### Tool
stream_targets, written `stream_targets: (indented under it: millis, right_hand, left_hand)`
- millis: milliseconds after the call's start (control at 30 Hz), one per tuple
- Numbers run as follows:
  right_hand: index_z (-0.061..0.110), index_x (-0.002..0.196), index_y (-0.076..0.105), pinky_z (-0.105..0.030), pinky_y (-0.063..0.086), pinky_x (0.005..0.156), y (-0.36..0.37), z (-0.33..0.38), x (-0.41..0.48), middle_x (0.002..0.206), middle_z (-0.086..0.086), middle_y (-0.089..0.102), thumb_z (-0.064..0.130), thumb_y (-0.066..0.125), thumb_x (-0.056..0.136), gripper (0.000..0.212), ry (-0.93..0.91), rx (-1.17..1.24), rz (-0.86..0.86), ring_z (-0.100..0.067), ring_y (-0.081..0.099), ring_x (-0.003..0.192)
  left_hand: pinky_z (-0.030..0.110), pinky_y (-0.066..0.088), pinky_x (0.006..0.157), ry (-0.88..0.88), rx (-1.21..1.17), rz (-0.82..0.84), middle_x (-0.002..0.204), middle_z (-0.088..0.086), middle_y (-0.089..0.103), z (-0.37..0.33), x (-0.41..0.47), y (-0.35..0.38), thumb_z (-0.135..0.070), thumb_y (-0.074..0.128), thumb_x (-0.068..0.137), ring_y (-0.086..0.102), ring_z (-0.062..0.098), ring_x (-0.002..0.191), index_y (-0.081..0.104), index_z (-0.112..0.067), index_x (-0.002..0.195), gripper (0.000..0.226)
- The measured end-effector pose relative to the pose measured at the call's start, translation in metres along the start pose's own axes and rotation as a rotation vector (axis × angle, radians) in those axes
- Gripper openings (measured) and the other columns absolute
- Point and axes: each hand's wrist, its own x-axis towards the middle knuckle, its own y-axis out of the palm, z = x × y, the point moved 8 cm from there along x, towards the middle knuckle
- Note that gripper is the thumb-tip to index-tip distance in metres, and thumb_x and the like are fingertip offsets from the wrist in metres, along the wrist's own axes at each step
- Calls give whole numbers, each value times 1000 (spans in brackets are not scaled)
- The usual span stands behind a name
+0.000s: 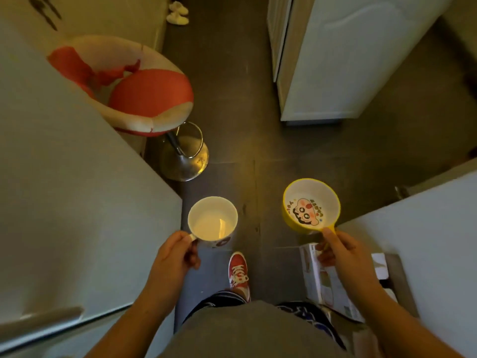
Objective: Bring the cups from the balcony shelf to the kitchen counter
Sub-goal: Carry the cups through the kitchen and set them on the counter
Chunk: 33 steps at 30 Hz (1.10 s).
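Observation:
My left hand [178, 250] grips the handle of a white mug [212, 218], held upright and empty over the dark floor. A yellow cup [311, 205] with a white inside and a cartoon face printed in it hangs from my right hand [335, 250], which pinches its short handle. Both cups are level, side by side, about chest-width apart. No shelf or kitchen counter is recognisable in view.
A red and white bar stool [134, 86] on a chrome base [184, 161] stands ahead left. A pale appliance [64, 189] flanks my left, white cabinets [348, 60] and a white surface [426, 241] my right. A cardboard box [327, 280] lies under my right hand. White slippers [178, 14] lie far ahead.

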Motion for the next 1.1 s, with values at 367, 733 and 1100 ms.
stream_targets:
  millis: [367,733,1100]
  right_hand:
    - [6,81,70,-36,55,61,-91,2,106,71,-13,70,28,51,98,33,230,83,-230,-29,66,68]
    - [12,70,69,-38,55,62,-165,11,276,61,-5,70,30,57,95,32,331,142,-387,-25,67,62]
    - [18,64,66,-31,52,48,-212,75,468,65,0,71,31,60,93,32,282,293,-557,-12,63,49]
  left_hand:
    - [34,45,63,38,-79,308,60,2,56,-170,188,148,-20,42,100,53,13,58,59,-28,61,43]
    - [24,49,55,163,-29,456,60,-1,56,-321,340,304,-18,42,96,53,10,56,58,-27,62,39]
    - [38,56,61,118,65,534,68,15,61,-407,482,385,-16,42,101,57,21,64,68,-18,76,36]
